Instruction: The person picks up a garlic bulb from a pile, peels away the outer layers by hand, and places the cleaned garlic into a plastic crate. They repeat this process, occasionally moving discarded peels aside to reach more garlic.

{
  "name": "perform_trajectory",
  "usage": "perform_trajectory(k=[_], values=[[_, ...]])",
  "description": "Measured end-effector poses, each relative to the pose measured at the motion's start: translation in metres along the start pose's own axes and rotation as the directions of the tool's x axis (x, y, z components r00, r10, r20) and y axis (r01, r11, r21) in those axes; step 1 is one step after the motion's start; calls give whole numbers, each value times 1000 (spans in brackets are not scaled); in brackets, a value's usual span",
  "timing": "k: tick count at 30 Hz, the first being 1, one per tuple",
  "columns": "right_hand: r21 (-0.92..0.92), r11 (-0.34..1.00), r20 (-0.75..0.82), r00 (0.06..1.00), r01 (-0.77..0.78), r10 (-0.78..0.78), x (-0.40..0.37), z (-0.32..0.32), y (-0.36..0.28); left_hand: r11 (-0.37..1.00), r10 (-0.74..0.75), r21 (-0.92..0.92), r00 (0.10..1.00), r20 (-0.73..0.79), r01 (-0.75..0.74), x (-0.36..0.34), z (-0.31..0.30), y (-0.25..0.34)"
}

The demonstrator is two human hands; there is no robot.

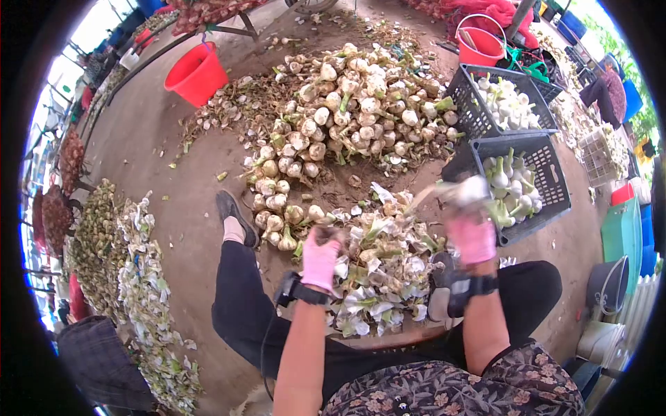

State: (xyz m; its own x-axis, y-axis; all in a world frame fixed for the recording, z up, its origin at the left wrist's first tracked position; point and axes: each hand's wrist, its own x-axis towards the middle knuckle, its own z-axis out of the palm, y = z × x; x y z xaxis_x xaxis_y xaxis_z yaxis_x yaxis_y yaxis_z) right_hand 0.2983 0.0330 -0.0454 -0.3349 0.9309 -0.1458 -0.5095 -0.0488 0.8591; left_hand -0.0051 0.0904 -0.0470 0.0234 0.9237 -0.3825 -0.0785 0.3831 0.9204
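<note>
My left hand (321,258), in a pink glove soiled dark at the fingertips, has its fingers curled in beside the near edge of the garlic heap (361,104). Anything inside those fingers is too dark to make out. My right hand (473,239), also gloved in pink and smeared by motion, is closed on a whitish garlic bulb (472,191), its stem pointing left. This bulb is just left of a black crate (555,182) holding peeled-looking white bulbs. Between my feet lies a pile of stripped garlic skins and leaves (378,305).
A second black crate (466,104) of garlic stands behind the first. Red buckets (198,75) sit at the back left and back right (482,47). Long strips of garlic waste (142,270) lie at left. A grey bucket (605,284) is at right. A person (614,90) sits far right.
</note>
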Motion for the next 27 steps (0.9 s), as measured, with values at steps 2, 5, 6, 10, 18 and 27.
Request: perform_trajectory(k=[2, 5, 6, 10, 18, 27], values=[[-581, 690, 262, 902, 431, -343, -2, 41, -2, 977, 66, 212, 967, -246, -12, 27, -15, -8], [-743, -51, 631, 675, 667, -383, 16, 57, -9, 720, 187, 693, 953, -240, 33, 87, -46, -74], [-784, -259, 620, 688, 564, -377, 25, 39, -14, 632, 157, 773, 967, -201, 58, 100, -45, -80], [-639, -718, 262, 800, -276, -540, 52, -30, 12, 381, 94, 924, 992, -79, 37, 135, -22, -75], [-251, -903, -3, 933, -350, -361, 85, -77, 22, 716, 100, 696, 981, -165, 44, 168, -34, -103], [-773, -559, 54, 846, -301, -530, 75, -75, 74, 925, 41, -380, 983, 180, 31, 19, 32, -13]])
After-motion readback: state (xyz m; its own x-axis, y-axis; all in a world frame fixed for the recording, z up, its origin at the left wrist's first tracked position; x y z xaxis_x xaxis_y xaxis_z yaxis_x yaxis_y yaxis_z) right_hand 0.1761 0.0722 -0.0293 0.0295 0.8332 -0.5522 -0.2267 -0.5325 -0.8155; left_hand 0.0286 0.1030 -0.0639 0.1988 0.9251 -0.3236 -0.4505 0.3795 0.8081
